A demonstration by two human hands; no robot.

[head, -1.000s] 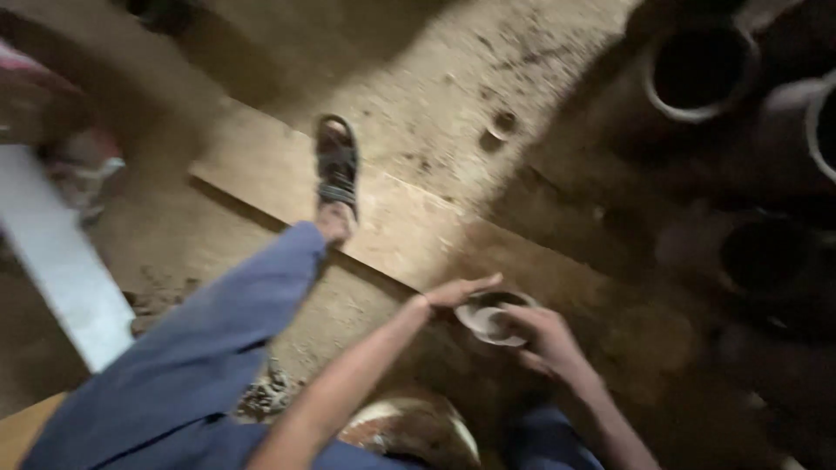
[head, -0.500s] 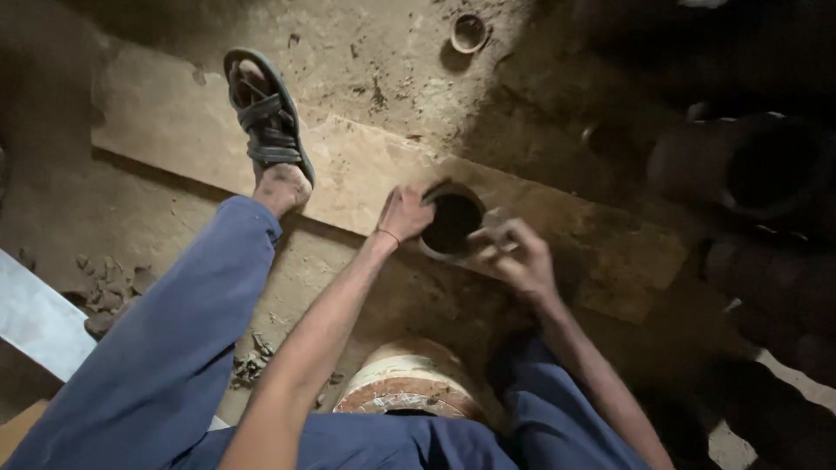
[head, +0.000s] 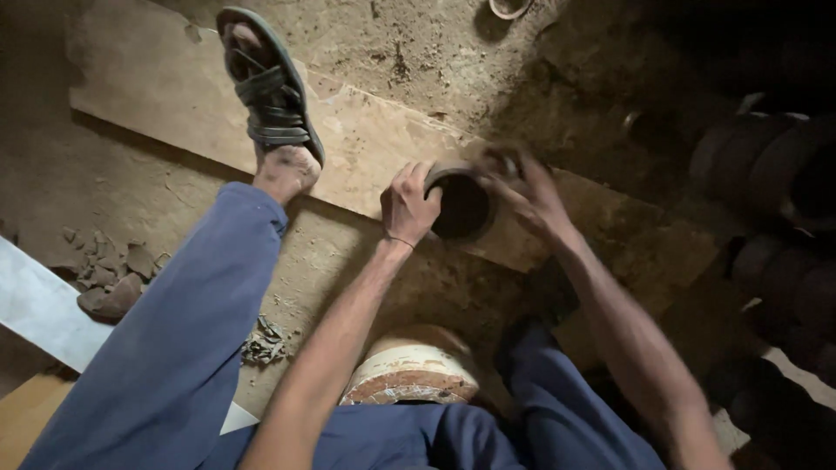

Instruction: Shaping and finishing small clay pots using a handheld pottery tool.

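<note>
Hands flank a dark clay pot on the plank: left hand fingers curled on its rim, right hand blurred, grip indiscernible.

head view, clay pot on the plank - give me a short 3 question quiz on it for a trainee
1. True or false: both hands touch the clay pot.
2. Which surface does the pot sit on? A) the wooden plank B) the white board C) the person's lap
3. Fill in: the sandalled foot rests on the ____.

Key
1. True: the left hand grips the near-left rim and the right hand, blurred, has its fingers at the far-right rim.
2. A
3. Plank
</note>
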